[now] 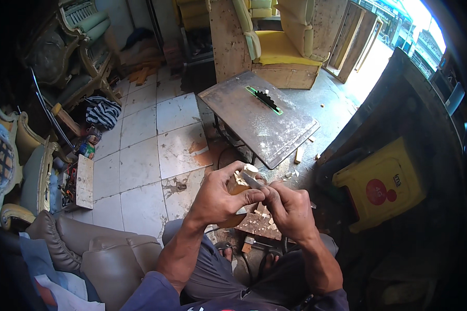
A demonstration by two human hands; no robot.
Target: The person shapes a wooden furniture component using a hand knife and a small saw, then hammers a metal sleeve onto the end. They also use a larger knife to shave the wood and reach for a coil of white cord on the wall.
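Above my lap, my left hand [218, 193] is wrapped round a pale piece of wood [234, 185] with a rounded, cut upper end. My right hand [291, 207] grips a narrow grey carving blade [251, 181] whose flat metal lies against the wood near that end. My left thumb reaches across to the fingers of the right hand. Whether the tool is a knife or a chisel cannot be made out, as the fingers cover its handle. Below the hands, wood chips lie scattered on a brown board [259, 228].
Ahead stands a low saw table [233, 98] with a toothed circular blade [264, 98] sticking up. At right is a yellow plastic stool [347, 186]. To the left are a toolbox [84, 181], carved chair frames [36, 171] and brown cushions [114, 259]. A yellow-seated bench [285, 49] stands behind.
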